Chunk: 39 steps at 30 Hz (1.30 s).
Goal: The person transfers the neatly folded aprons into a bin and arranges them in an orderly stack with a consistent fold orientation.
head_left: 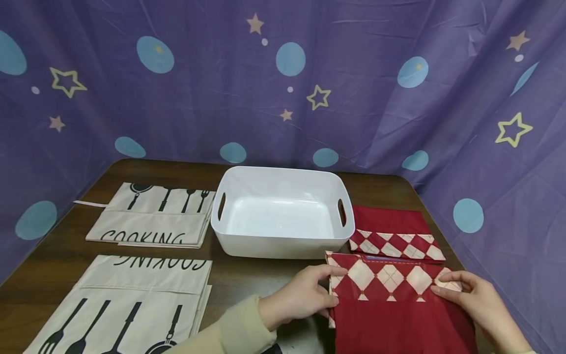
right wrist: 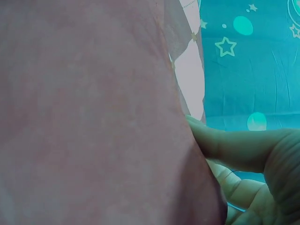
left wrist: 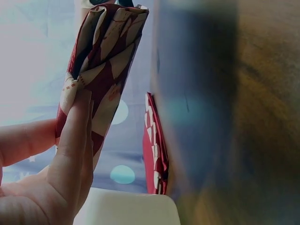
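In the head view my left hand (head_left: 298,297) pinches the left edge of a folded red apron (head_left: 398,324) that has a band of white diamonds along its top. The left wrist view shows its folded layers (left wrist: 105,70) edge-on, between the thumb and fingers of that hand. At the same apron's upper right corner, my right hand (head_left: 479,300) grips it with thumb and fingertips. In the right wrist view the cloth (right wrist: 103,117) fills most of the picture and partly hides the right fingers. The held apron appears raised off the table; its lower part runs out of the head view.
A white plastic bin (head_left: 283,241) with side handle holes stands mid-table. Behind the held apron lies another folded red one (head_left: 391,221). Two folded cream aprons printed with utensils and "COOKING" lie on the left, one far (head_left: 155,219), one near (head_left: 128,290). A purple curtain (head_left: 353,128) surrounds the table.
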### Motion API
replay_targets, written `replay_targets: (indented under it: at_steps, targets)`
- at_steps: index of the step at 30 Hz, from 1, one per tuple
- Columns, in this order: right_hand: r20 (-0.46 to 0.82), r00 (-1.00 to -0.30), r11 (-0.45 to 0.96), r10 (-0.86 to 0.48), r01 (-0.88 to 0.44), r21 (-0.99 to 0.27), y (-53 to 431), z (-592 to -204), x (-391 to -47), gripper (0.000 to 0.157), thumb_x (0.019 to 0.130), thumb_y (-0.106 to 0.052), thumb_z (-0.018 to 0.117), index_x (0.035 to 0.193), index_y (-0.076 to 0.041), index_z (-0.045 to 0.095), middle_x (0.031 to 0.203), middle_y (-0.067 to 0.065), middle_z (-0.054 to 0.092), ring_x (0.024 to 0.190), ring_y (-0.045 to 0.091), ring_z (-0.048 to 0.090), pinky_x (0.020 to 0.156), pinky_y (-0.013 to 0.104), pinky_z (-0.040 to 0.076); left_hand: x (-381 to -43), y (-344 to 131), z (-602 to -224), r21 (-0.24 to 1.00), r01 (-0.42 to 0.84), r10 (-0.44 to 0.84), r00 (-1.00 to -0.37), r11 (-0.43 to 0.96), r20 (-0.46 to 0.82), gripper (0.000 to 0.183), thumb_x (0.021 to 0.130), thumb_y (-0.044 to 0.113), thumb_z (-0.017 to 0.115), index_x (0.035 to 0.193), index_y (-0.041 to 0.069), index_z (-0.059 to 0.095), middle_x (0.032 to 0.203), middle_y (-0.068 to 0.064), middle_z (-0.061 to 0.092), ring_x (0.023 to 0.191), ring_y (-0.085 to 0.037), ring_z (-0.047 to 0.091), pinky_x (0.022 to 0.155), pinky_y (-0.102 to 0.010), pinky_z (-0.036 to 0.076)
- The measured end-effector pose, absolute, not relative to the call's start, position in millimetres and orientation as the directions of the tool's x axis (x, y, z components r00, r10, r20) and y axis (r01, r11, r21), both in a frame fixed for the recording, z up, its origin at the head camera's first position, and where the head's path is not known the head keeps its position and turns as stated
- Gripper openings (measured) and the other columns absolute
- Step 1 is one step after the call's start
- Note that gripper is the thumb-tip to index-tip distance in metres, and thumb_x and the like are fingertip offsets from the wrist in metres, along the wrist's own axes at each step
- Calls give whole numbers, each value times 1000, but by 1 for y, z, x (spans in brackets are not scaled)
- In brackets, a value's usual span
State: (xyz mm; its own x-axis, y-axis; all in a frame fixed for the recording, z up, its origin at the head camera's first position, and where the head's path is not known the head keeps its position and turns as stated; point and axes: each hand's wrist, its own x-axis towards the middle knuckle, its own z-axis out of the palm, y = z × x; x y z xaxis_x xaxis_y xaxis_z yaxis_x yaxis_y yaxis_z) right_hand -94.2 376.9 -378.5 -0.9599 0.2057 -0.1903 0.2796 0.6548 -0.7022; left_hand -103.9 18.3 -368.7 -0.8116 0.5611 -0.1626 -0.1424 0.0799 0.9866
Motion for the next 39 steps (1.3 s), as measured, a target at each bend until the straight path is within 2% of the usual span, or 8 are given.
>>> replay_targets:
  at_steps: [6,14,18,21,28,39]
  targets:
    - [-207,-953,643,222,303,-704,374,-371,-94,33,86,-28,78,106,-5,66,77,-14,61,71,2,56,62,26,53,-103,14,-363,992,-95,559,-819,83,-125,50,85,-14,62,132,2,59,122,-11,60,63,-32,69,62,-46,61]
    - [-192,-955,608,227,293,-738,368,-364,-92,13,87,-28,77,95,-26,68,77,-17,60,68,4,59,61,27,54,-104,9,-358,995,-81,562,-821,59,-100,49,86,-12,63,132,2,60,120,-12,63,65,-32,70,60,-38,61]
    - [-162,-959,599,232,272,-753,364,-361,-91,13,87,-26,77,92,-31,67,76,-18,59,68,4,59,60,26,54,-105,5,-357,995,-99,566,-818,35,-101,49,86,-11,63,133,3,59,112,-11,67,64,-27,70,62,-42,61]
    - [-142,-961,592,236,258,-763,361,-360,-92,14,86,-25,78,92,-32,67,77,-20,60,68,3,59,59,26,54,-105,2,-355,993,-112,565,-819,21,-104,49,87,-10,63,134,2,58,108,-12,69,65,-25,70,62,-41,61]
    - [-87,-967,589,239,215,-779,355,-360,-94,15,84,-24,79,95,-28,71,84,-31,58,73,-3,58,60,24,54,-106,-6,-351,994,-104,554,-827,16,-95,49,86,-10,63,134,1,58,110,-12,67,64,-19,69,62,-41,61]
    - [-2,-974,569,226,134,-811,340,-359,-100,16,84,-20,80,96,-28,71,81,-27,62,68,2,60,57,24,51,-111,-22,-339,995,-99,567,-819,22,-94,52,88,-8,60,139,-2,52,109,-16,69,65,-13,67,63,-34,61]
